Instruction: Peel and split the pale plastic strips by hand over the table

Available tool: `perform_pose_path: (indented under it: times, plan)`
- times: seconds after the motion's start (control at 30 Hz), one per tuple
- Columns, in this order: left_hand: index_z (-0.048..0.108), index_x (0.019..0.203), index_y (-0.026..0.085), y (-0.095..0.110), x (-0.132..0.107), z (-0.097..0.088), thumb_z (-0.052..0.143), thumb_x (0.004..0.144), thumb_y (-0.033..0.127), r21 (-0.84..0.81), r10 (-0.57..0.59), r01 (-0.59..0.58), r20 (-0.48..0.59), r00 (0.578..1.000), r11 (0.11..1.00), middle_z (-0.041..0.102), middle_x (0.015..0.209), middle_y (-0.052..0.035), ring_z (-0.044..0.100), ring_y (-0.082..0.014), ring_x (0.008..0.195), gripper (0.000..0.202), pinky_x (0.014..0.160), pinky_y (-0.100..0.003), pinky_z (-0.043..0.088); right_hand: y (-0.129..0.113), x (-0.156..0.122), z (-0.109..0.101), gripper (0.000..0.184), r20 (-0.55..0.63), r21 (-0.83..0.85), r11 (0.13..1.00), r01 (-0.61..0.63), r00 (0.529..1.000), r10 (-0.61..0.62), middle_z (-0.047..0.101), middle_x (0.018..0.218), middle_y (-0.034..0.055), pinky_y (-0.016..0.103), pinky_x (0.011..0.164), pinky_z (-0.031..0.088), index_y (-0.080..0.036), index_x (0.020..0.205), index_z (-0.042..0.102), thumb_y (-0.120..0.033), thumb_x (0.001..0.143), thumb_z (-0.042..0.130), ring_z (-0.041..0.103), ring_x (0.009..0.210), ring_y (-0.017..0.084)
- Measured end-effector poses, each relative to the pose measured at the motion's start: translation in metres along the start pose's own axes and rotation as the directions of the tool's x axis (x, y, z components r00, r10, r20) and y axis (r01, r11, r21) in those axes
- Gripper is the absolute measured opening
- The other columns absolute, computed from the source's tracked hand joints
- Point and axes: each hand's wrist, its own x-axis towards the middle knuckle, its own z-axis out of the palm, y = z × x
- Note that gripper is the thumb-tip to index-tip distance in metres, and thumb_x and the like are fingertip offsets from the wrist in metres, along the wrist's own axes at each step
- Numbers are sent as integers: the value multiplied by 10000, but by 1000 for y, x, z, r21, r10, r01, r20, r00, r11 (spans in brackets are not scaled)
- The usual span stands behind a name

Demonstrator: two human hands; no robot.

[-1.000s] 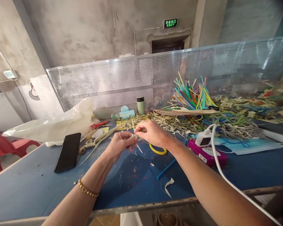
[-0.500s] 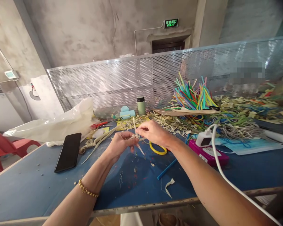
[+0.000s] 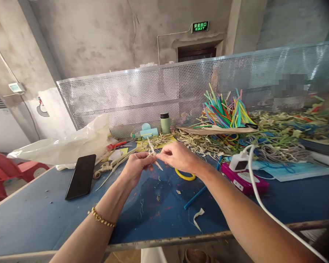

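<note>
Left hand (image 3: 139, 165), right hand (image 3: 178, 157) pinch pale strips (image 3: 151, 144), fingertips nearly meeting; room nearer table edge (image 3: 167, 241).

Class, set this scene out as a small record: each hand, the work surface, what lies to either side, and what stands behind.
Left hand: pinching pale strips
Right hand: fingertips pinched at the same strips
Surface: blue tabletop
Left side: black phone, lying flat
Right side: purple box, white adapter on top
Behind: green bottle, upright; perforated metal panel
</note>
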Motion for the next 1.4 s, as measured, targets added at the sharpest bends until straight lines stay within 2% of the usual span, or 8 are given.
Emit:
perform_pose_path:
  times: [0.07, 0.17, 0.33, 0.6, 0.97, 1.27, 1.33, 1.4]
  plan:
    - [683, 619, 126, 0, 1, -1, 800, 641, 325, -21, -3, 3, -19, 1000, 1000, 579, 551, -3, 444, -79, 490, 232, 524, -253, 305, 0, -1, 4, 296, 84, -6, 1000, -11, 996, 12, 482, 462, -26, 254, 488, 226, -140, 529, 593, -274, 793, 614, 370, 471, 79]
    - [645, 573, 131, 1, 1, -1, 810, 632, 334, -34, -7, 7, -9, 1000, 999, 540, 508, 10, 422, -76, 484, 268, 513, -248, 289, -1, -2, 9, 212, 95, 21, 1000, -22, 995, 20, 512, 481, -30, 247, 491, 237, -139, 554, 617, -187, 760, 601, 390, 476, 73]
    - [618, 532, 125, 2, 0, -1, 810, 620, 334, -47, 9, -10, -22, 1000, 999, 499, 488, 15, 387, -68, 474, 297, 482, -242, 252, -7, -4, 10, 348, 148, 103, 992, -71, 987, 56, 529, 484, -14, 253, 475, 245, -135, 560, 642, -342, 833, 579, 389, 455, 76]
    - [622, 514, 104, 9, -2, 2, 838, 572, 283, -152, -40, 40, -1, 999, 988, 462, 479, 24, 366, -50, 457, 287, 453, -229, 243, 4, -1, 24, 194, 110, 123, 989, -80, 992, 67, 581, 505, -11, 233, 498, 299, -153, 530, 617, -190, 712, 561, 489, 500, 95]
    - [617, 533, 103, 13, -1, -7, 847, 581, 240, -216, -68, 60, -30, 997, 975, 477, 474, 26, 385, -45, 446, 272, 445, -219, 278, -9, -7, 14, 181, 222, 56, 990, -126, 969, 110, 572, 465, -7, 229, 468, 306, -158, 507, 632, -152, 671, 556, 467, 465, 93]
    - [604, 519, 114, 20, -5, -5, 846, 589, 279, -138, -67, 65, -15, 998, 988, 487, 483, 21, 392, -47, 454, 301, 457, -218, 281, -8, -10, 9, 207, 322, 42, 996, -83, 945, 65, 614, 485, 17, 234, 485, 327, -157, 490, 627, -129, 690, 585, 506, 473, 106]
    - [614, 528, 114, 20, -6, -5, 838, 601, 286, -110, -49, 49, 4, 999, 993, 494, 493, 19, 399, -50, 461, 292, 462, -220, 283, -7, -8, 4, 244, 303, 74, 995, -66, 952, 41, 610, 481, 18, 237, 486, 326, -153, 502, 628, -188, 742, 611, 492, 462, 101]
    - [637, 555, 113, 19, -6, -4, 835, 607, 288, -78, -30, 31, 17, 999, 996, 514, 514, 12, 411, -55, 470, 269, 466, -223, 285, -6, -6, -2, 291, 176, 128, 991, -45, 984, 22, 607, 493, 16, 239, 484, 320, -146, 555, 638, -279, 812, 608, 467, 452, 93]
